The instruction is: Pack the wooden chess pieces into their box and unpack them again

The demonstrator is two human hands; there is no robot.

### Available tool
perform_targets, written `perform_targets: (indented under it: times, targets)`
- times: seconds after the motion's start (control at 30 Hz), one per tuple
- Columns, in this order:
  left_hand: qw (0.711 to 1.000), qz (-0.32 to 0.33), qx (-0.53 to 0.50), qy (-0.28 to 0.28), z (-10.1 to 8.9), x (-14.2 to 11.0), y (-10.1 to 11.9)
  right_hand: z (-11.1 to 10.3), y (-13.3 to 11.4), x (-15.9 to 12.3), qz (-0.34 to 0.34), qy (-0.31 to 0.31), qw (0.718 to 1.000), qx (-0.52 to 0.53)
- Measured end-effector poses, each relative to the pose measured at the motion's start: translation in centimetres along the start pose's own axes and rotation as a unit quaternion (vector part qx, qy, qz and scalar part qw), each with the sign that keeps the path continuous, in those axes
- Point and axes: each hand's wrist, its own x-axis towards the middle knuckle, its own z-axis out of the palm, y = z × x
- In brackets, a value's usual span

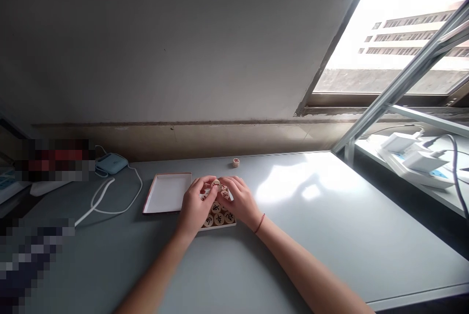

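Round wooden Chinese chess pieces (219, 219) marked with characters lie in rows in a shallow white box (218, 227) in front of me. My left hand (198, 202) curls over the box's left side, its thumb and fingers closed around a raised chess piece (216, 184). From the right, my right hand (240, 201), with a thin red cord at the wrist, curves over other pieces. Its thumb lies by a chess piece (224, 195), and the fingers seem closed about the pieces there. Both hands hide much of the box's far part.
A small stack of chess pieces (236, 162) stands beyond the hands near the wall. An open box lid (166, 193) lies left of the box. A blue device (112, 163) and a white cable (120, 212) are farther left. At right, white chargers (425, 161) sit beyond a metal frame (403, 60).
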Motion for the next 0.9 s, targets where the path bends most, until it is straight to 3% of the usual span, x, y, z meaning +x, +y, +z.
perform_targets:
  times: [0.17, 0.3, 0.43, 0.53, 0.63, 0.9]
  targets:
    - [0.991, -0.076, -0.098, -0.041, -0.1, 0.0, 0.1, -0.3, -0.3, 0.0, -0.022, 0.01, 0.999, 0.03]
    - [0.99, -0.095, -0.096, -0.033, -0.1, 0.0, 0.1, -1.1, 0.6, 0.3, -0.009, 0.012, 1.0, 0.015]
    - [0.99, -0.108, -0.08, -0.028, -0.3, 0.0, 0.1, -2.2, 3.7, -0.2, 0.123, 0.025, 0.989, -0.077]
    - [0.99, -0.11, -0.08, -0.034, -0.6, 0.1, 0.1, -2.4, 6.3, -1.1, 0.221, -0.021, 0.963, -0.152]
    - [0.99, -0.113, -0.078, -0.034, -0.7, 0.1, 0.1, -2.2, 7.6, -1.8, 0.252, -0.069, 0.946, -0.191]
    - [0.989, -0.126, -0.06, -0.042, -0.6, 0.2, 0.1, -1.8, 6.1, -1.1, 0.265, -0.186, 0.9, -0.292]
